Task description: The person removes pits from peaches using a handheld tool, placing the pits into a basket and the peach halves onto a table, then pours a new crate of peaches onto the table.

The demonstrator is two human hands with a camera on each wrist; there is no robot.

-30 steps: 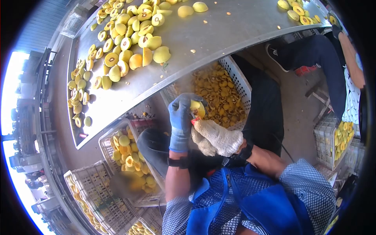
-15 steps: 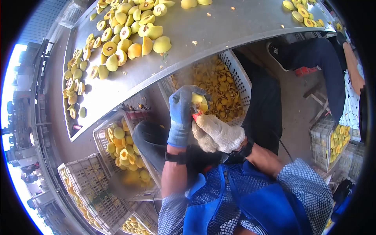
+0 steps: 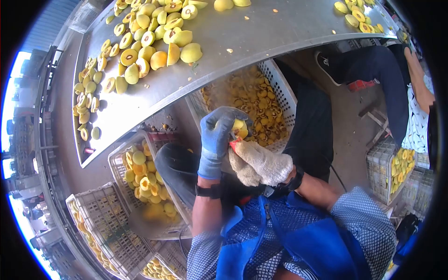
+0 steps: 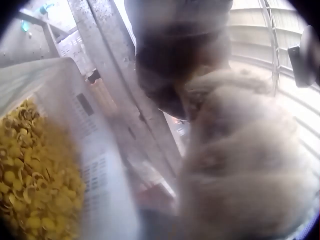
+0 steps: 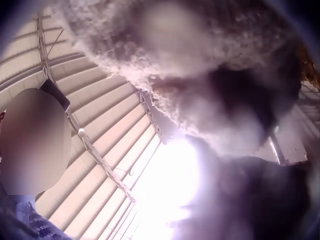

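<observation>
My left hand (image 3: 216, 135), in a blue and dark grey glove, grips a yellow peach half (image 3: 239, 125) above a white crate (image 3: 279, 83). Close against the fruit is my right hand (image 3: 262, 163) in a fuzzy cream glove, pinching a small tool with a red end (image 3: 235, 143). The tool's working tip is hidden by the fruit and fingers. Both gloves loom large and blurred in the left wrist view, the cream glove (image 4: 245, 155) below the dark one (image 4: 180, 50).
A metal table (image 3: 224, 51) carries a heap of halved peaches (image 3: 144, 51). Many small yellow pieces (image 3: 263, 112) fill the crate below. At left stand crates of peach halves (image 3: 147, 179) and a slatted crate (image 3: 100, 219). Another person's leg (image 3: 368, 70) is at right.
Both hands stay together at the peach half, with small shifts of the left fingers around it. The head view has shifted slightly, so the table sits a little higher and further left.
</observation>
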